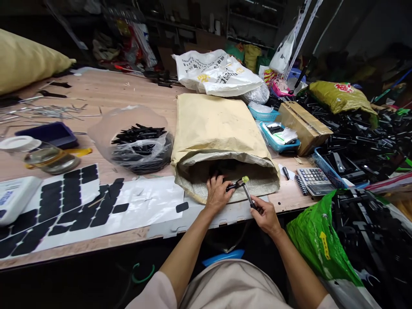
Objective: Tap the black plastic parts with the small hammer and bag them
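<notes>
A large tan woven sack (222, 124) lies on the table with its mouth open toward me. At that mouth my left hand (218, 194) has its fingers curled, and a black piece (230, 187) sticks out by the thumb; its full shape is hidden. My right hand (268, 216) grips the dark handle of a small hammer (248, 196). The hammer has a metal shaft and a yellowish tip on its head, which is right beside the black piece. Whether they touch I cannot tell. Dark contents show dimly inside the sack.
Left of the sack is a clear plastic bag (141, 159) of black pieces, with sheets of black stickers (106, 201) in front. A calculator (313, 180), blue baskets (280, 141) and a cardboard box (302, 124) stand right. A green bag (312, 231) of black parts is nearest me.
</notes>
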`<state>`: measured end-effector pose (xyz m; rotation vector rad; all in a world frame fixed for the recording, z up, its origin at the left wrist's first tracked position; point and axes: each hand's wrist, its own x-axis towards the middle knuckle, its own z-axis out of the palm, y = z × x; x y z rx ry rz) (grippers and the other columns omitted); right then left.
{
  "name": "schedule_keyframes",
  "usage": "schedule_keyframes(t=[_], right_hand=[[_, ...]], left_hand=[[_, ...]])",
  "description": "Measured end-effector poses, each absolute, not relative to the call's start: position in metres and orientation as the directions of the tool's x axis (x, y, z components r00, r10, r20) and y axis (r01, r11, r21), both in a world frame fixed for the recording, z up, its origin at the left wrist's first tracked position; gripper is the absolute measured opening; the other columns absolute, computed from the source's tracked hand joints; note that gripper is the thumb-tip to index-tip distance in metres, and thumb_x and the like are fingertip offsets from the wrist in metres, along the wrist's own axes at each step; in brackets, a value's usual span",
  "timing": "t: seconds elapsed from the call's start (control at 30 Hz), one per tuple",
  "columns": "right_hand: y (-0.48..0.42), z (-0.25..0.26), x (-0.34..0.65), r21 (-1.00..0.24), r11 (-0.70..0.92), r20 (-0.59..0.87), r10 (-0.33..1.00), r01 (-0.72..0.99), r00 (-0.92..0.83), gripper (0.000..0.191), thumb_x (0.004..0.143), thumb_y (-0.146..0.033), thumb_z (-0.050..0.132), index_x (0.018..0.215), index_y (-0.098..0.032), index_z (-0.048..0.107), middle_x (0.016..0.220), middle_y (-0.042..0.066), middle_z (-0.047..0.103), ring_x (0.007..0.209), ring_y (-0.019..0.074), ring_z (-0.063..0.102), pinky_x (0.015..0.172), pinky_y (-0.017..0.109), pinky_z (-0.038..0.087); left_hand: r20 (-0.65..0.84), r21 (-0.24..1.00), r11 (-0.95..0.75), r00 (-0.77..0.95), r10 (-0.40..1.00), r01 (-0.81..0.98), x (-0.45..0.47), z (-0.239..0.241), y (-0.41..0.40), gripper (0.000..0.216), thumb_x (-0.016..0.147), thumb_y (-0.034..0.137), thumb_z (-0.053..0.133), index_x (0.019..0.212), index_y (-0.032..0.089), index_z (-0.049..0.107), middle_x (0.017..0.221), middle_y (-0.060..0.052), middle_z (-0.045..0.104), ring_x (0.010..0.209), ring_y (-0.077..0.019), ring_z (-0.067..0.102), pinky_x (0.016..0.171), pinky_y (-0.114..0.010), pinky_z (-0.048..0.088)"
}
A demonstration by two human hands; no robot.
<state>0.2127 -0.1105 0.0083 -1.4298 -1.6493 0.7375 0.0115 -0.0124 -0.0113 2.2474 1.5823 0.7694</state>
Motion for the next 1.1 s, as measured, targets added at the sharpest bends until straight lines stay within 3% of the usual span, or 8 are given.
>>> schedule_keyframes(t=[0.33,0.5,0.63,0.73,0.83,0.97,1.1], right_hand=[[-0.103,0.005,0.209,-0.855,0.207,0.179,0.978,0.475,-0.105,0.045,0.079,-0.021,0.061,0.123,-0.016,0.070,0.063,-0.003,0.052,0.049,0.0097,0.041,0.047,0.022,0.035],[-0.092,-0.002,0.229,-0.902,0.152,0.173,0.985,0.403,0.015,0.046,0.081,-0.026,0.062,0.125,-0.016,0.068,0.066,-0.001,0.056,0.050,0.0098,0.041,0.046,0.022,0.035],[-0.084,-0.012,0.239,-0.942,0.109,0.144,0.985,0.316,0.090,0.047,0.081,-0.029,0.062,0.126,-0.016,0.067,0.064,-0.002,0.054,0.054,0.0126,0.049,0.051,0.024,0.042],[-0.082,-0.017,0.241,-0.968,0.091,0.111,0.991,0.233,0.075,0.047,0.080,-0.028,0.063,0.125,-0.015,0.067,0.064,-0.003,0.054,0.057,0.0129,0.051,0.056,0.025,0.045],[-0.083,-0.017,0.242,-0.977,0.088,0.105,0.991,0.193,0.080,0.047,0.079,-0.027,0.064,0.125,-0.014,0.067,0.066,-0.002,0.055,0.058,0.0127,0.052,0.058,0.026,0.046],[-0.083,-0.016,0.242,-0.980,0.085,0.100,0.992,0.182,0.080,0.046,0.079,-0.026,0.064,0.124,-0.015,0.068,0.067,-0.002,0.056,0.059,0.0124,0.052,0.058,0.025,0.045],[-0.082,-0.016,0.241,-0.976,0.086,0.103,0.992,0.202,0.072,0.046,0.078,-0.026,0.063,0.123,-0.015,0.069,0.066,-0.003,0.053,0.056,0.0115,0.049,0.054,0.024,0.042]], left_hand=[[0.224,0.572,-0.321,0.233,0.946,0.755,0.010,-0.008,-0.012,0.021,0.081,0.028,0.067,0.101,0.028,0.074,0.129,-0.007,0.058,0.133,-0.0334,0.035,0.112,-0.053,0.025],[0.227,0.559,-0.326,0.237,0.945,0.763,0.010,-0.011,-0.012,0.019,0.083,0.029,0.066,0.100,0.028,0.074,0.129,-0.008,0.058,0.136,-0.0339,0.032,0.113,-0.055,0.023],[0.318,0.537,-0.386,0.244,0.916,0.750,0.008,-0.007,-0.013,0.020,0.089,0.030,0.060,0.104,0.026,0.071,0.127,-0.009,0.060,0.138,-0.0338,0.032,0.115,-0.057,0.020],[0.416,0.575,-0.493,0.286,0.863,0.652,0.003,0.000,-0.035,0.023,0.095,0.028,0.049,0.109,0.022,0.066,0.116,-0.009,0.066,0.126,-0.0292,0.046,0.110,-0.051,0.030],[0.433,0.628,-0.641,0.486,0.759,0.441,-0.005,0.000,-0.081,0.024,0.098,0.027,0.043,0.113,0.021,0.062,0.107,-0.009,0.069,0.103,-0.0223,0.061,0.095,-0.040,0.045],[0.296,0.688,-0.656,0.707,0.643,0.309,-0.017,-0.024,-0.143,0.026,0.098,0.026,0.043,0.115,0.023,0.062,0.104,-0.009,0.071,0.092,-0.0195,0.066,0.082,-0.034,0.050],[-0.018,0.763,-0.412,0.653,0.757,0.498,-0.030,-0.067,-0.156,0.031,0.099,0.030,0.040,0.118,0.026,0.064,0.104,-0.006,0.073,0.092,-0.0186,0.069,0.082,-0.030,0.054]])
